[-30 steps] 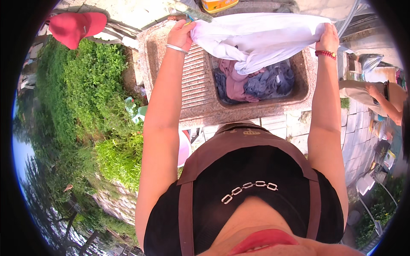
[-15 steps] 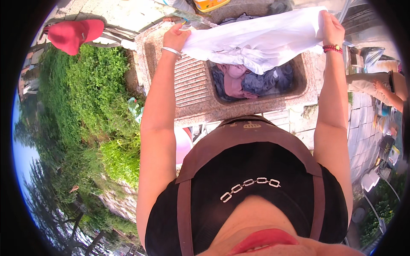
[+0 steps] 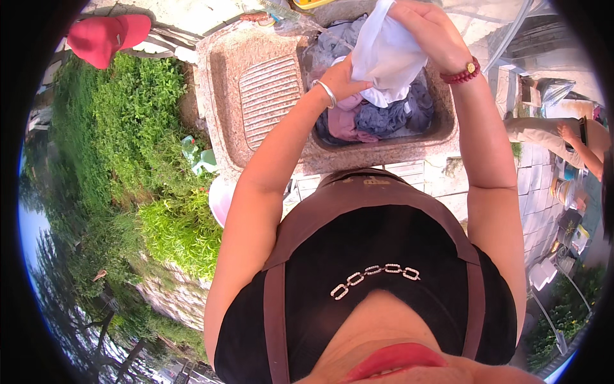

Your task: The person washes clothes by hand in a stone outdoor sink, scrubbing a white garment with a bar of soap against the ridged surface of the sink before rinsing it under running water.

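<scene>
Hanging between the two hands in the head view, the white cloth (image 3: 391, 61) lies over the stone basin (image 3: 396, 148), its long axis running roughly near to far. The right hand (image 3: 435, 35) grips its far end and right side; the left hand (image 3: 344, 84), nearer the wearer, holds its left edge, some fingers hidden behind the fabric. Below lie dark blue-grey garments (image 3: 387, 120) and a pink garment (image 3: 345, 120). Half a second earlier, the cloth stretched left to right between widely parted hands; now it is gathered, hands close together.
</scene>
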`<state>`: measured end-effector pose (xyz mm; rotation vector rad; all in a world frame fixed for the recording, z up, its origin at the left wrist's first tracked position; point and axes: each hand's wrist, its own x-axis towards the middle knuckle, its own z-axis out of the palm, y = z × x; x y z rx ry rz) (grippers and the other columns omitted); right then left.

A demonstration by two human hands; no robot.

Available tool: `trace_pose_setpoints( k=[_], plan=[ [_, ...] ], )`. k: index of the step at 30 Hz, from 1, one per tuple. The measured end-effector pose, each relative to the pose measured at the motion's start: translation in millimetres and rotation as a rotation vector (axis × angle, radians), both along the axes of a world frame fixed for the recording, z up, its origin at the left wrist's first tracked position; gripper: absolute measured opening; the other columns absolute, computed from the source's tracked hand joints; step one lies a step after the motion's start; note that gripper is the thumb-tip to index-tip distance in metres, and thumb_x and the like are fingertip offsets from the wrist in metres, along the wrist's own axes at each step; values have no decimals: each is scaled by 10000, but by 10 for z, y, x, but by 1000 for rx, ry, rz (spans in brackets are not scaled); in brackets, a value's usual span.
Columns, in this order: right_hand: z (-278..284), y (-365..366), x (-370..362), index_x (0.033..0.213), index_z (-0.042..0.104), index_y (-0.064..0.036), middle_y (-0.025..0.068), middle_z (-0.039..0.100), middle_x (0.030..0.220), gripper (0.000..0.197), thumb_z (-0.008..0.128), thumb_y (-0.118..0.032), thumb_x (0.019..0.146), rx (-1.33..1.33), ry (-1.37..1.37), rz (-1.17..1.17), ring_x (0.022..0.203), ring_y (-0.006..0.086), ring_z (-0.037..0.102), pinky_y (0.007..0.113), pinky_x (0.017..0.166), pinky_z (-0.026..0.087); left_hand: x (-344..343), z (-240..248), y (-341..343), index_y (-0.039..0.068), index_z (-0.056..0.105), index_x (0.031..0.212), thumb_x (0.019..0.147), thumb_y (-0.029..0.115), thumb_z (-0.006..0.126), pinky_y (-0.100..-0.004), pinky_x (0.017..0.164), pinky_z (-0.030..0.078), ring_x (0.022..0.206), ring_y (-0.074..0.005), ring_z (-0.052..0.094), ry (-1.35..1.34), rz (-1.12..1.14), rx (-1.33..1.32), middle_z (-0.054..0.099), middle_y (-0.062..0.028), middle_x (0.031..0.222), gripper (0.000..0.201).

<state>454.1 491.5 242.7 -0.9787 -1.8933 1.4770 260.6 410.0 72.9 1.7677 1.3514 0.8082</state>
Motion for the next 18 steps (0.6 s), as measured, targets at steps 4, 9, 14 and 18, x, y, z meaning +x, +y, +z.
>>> trace_pose_setpoints(
  k=[4, 9, 14, 18],
  plan=[
    [-163, 259, 254, 1069, 649, -32, 25, 653, 942, 273, 613, -240, 896, -40, 31, 56, 846, 96, 601, 252, 746, 484, -93, 43, 47, -74, 571, 1141, 875, 131, 614, -316, 870, 496, 979, -234, 636, -545, 264, -425, 654, -141, 1073, 339],
    [-758, 448, 547, 1118, 652, -45, 89, 689, 948, 498, 782, -322, 726, 159, -490, 443, 891, 206, 647, 318, 825, 498, -478, 302, 85, -34, 587, 1144, 893, 108, 541, -372, 817, 548, 947, -240, 655, -916, 363, -526, 654, -139, 1078, 292],
    [-1421, 375, 482, 1137, 629, -19, 141, 689, 1009, 570, 808, -294, 671, 261, -939, 575, 993, 267, 632, 342, 864, 480, -527, 413, 102, -8, 582, 1166, 932, 211, 512, -374, 871, 527, 989, -238, 644, -906, 442, -568, 650, -130, 1114, 328],
    [-1884, 567, 536, 1139, 620, -21, 83, 678, 1004, 347, 660, -183, 834, -255, -1, 94, 931, 181, 633, 293, 800, 489, -491, 372, 103, 19, 580, 1184, 941, 257, 505, -380, 928, 495, 1035, -241, 628, -1037, 513, -618, 649, -111, 1142, 348]
  ],
)
